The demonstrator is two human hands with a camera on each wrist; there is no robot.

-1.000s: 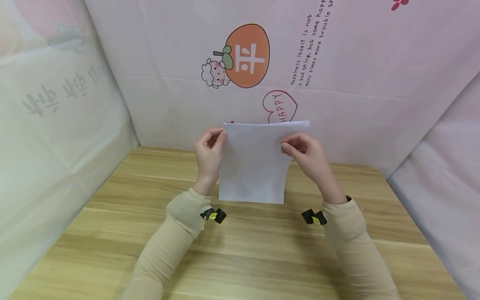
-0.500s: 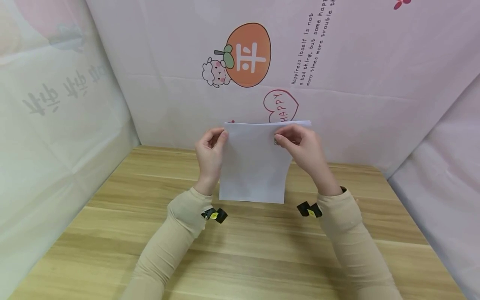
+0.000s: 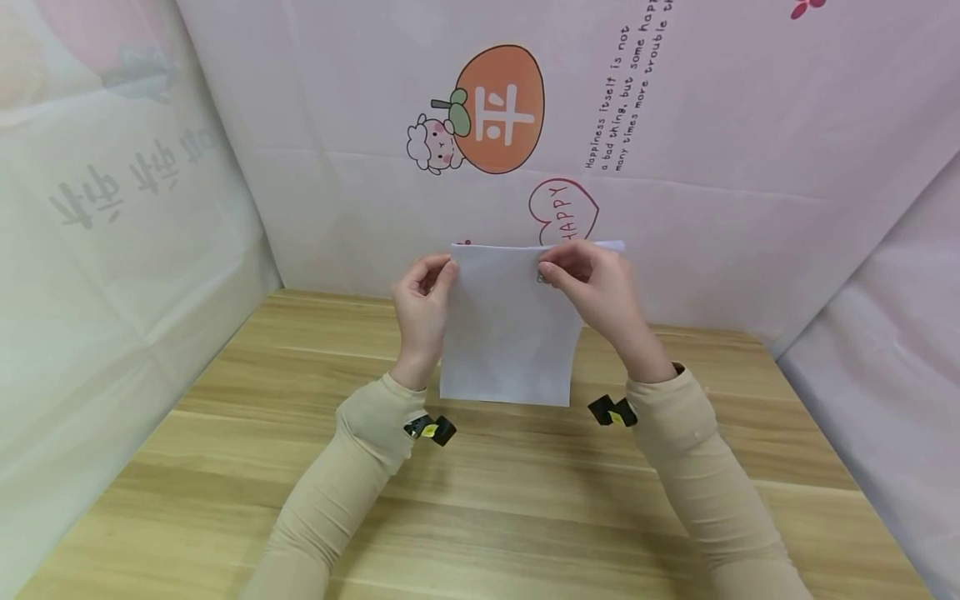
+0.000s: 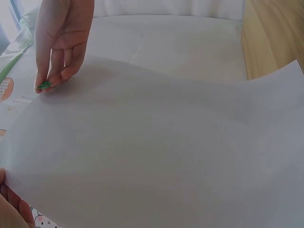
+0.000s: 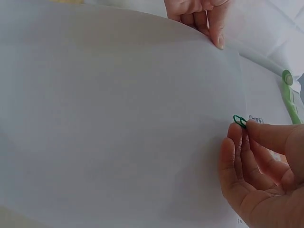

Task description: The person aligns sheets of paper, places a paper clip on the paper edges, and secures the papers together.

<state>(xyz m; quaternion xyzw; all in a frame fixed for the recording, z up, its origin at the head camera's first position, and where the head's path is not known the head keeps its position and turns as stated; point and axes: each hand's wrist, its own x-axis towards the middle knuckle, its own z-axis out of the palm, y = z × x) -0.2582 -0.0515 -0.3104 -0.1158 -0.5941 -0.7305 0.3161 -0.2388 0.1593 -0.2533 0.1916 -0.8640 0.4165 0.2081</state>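
White paper hangs upright above the table in the head view, and a second edge at its top right suggests more than one sheet. My left hand pinches the paper near its upper left corner between thumb and fingers. Close to the top edge, my right hand is in front of the paper, with thumb and fingertips together on a small green paper clip. The looped end of the clip sticks out past the fingertips, right by the paper's edge in the right wrist view. The fingers cover its other end.
Beneath the hands lies a wooden table. A pale printed cloth rises behind it, with more cloth hanging at both sides. Black wrist cameras sit at the beige cuffs.
The right hand has moved left and slightly up along the paper's top edge, carrying the paper clip. The left hand and the paper have hardly moved.
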